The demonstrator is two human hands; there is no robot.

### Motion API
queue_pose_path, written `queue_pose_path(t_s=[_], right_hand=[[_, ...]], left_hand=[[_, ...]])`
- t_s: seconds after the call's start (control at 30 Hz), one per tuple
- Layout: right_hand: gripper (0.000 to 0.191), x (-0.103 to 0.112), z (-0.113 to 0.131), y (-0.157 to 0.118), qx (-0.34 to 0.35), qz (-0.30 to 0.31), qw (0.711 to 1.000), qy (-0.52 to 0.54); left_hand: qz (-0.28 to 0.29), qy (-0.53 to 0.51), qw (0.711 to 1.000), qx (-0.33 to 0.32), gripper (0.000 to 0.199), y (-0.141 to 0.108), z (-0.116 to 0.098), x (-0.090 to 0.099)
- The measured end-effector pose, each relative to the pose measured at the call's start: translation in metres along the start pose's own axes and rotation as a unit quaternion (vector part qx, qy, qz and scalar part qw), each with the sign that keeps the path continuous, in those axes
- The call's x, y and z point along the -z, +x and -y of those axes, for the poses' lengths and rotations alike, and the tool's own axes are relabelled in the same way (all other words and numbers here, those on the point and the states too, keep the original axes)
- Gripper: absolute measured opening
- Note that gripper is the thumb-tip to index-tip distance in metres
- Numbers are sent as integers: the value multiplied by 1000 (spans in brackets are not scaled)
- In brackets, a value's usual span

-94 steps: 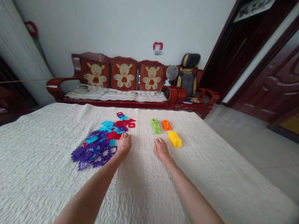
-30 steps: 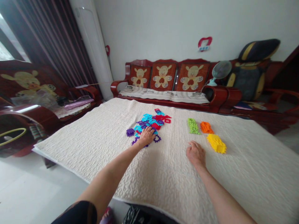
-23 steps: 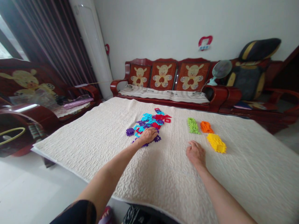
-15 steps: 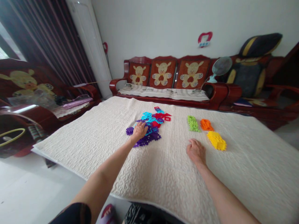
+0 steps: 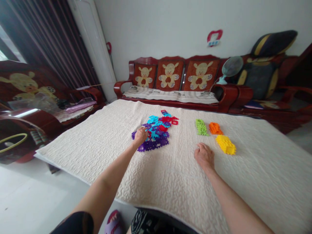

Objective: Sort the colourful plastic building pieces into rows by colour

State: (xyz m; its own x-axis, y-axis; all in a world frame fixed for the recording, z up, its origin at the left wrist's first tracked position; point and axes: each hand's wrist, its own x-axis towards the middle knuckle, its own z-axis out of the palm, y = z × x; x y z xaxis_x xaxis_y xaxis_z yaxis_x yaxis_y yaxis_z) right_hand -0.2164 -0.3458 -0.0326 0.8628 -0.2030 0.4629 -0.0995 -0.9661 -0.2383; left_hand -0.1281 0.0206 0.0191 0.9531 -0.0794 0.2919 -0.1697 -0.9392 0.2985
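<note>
My left hand is at the near left side of a loose pile of flat plastic interlocking pieces, its fingers bent together among them. What lies between its fingertips is hidden. Purple pieces lie at the front of the pile, light blue pieces and red pieces farther back. My right hand rests on the quilted cover with its fingers curled in, and no piece shows in it. Beyond it lies a green block of pieces, an orange block and a yellow block.
The cream quilted cover lies over a large table. Behind it stands a wooden sofa with bear cushions and a small fan. A wooden armchair is on the left, a massage chair seat at the back right.
My left hand has drawn a little left and nearer along the pile, uncovering light blue and red pieces. The right hand stays where it was. The view has shifted slightly.
</note>
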Motion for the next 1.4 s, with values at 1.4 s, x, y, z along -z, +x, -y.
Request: queue_pose_path(t_s=[1.4], right_hand=[[25,5,-48,0,25,-33,999,-18]], left_hand=[[54,-37,997,29,38,73,-71,-23]])
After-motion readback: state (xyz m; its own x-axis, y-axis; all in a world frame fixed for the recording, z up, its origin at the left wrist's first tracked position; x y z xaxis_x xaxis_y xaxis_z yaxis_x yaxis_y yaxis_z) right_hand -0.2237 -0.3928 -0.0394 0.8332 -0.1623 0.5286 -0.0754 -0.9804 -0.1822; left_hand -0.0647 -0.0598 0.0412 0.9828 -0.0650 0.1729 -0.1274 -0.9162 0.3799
